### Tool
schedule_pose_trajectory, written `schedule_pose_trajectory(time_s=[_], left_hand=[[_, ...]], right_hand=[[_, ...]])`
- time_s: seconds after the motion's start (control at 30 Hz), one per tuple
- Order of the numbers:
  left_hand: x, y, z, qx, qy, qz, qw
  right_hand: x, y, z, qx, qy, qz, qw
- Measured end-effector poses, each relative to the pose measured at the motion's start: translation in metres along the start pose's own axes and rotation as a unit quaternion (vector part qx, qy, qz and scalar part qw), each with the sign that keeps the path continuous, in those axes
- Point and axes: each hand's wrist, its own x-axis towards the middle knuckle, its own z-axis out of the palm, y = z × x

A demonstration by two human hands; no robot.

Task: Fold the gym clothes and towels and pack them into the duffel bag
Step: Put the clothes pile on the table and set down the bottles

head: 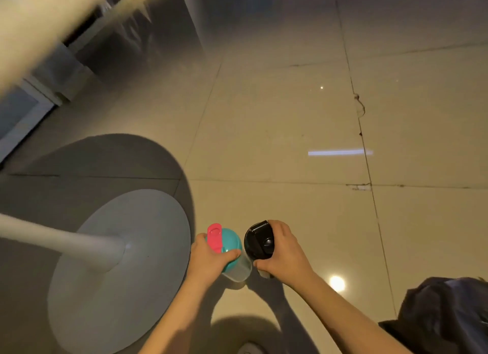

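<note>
Nearest, left grip (208, 261) curls round the teal-lidded bottle (230, 242); right grip (286, 250) round the black-lidded bottle (257, 239). Dark fabric (446, 309) lies nearer the right grip.

Indoor room, likely a home: glossy beige tiled floor (290, 116), round white pedestal base (118, 274), lamp glare (337, 283) on tiles.

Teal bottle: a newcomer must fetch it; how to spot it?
Right of the round grey stand base, two bottles are held. The teal bottle is in the left hand: pink flip cap, clear body, unlike the black bottle beside it.
</note>
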Motion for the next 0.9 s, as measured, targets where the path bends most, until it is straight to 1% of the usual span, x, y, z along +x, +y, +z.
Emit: schedule_pose_trajectory(time_s=[0.1, 0.23, 0.47, 0.67, 0.9], left_hand=[[-0.04, 0.034, -0.022, -0.026, 0.019, 0.032, 0.999], [-0.099, 0.073, -0.051, -0.034, 0.034, 0.068, 0.997], [-0.207, 0.129, -0.091, -0.062, 0.065, 0.149, 0.985], [-0.28, 0.174, -0.129, -0.077, 0.102, 0.204, 0.971], [-0.337, 0.226, -0.205, -0.115, 0.172, 0.244, 0.947]], right_hand=[[-0.026, -0.029, -0.035, 0.002, 0.028, -0.004, 1.0], [-0.067, -0.065, -0.087, 0.004, 0.055, -0.019, 0.998], [-0.151, -0.118, -0.17, 0.016, 0.124, -0.079, 0.989], [-0.207, -0.165, -0.228, 0.023, 0.173, -0.132, 0.976], [-0.248, -0.25, -0.273, 0.05, 0.238, -0.201, 0.949]])
